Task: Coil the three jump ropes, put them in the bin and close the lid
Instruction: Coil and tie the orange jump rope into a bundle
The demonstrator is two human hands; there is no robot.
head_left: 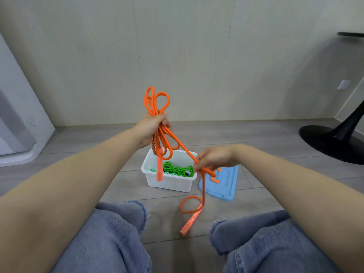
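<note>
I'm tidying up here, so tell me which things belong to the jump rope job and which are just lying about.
Job: orange jump rope, gripped by left hand, pinched by right hand; green jump rope; white bin; blue lid.
Lying about: black table base; wall outlet.

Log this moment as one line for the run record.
left hand grips coiled orange rope | right hand pinches its loose end | green rope in white bin | blue lid off, on floor

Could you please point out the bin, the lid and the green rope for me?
bin (171,183): head view, on its white front wall.
lid (226,187): head view, on its blue top face.
green rope (177,170): head view, on the coil inside the bin.
</note>
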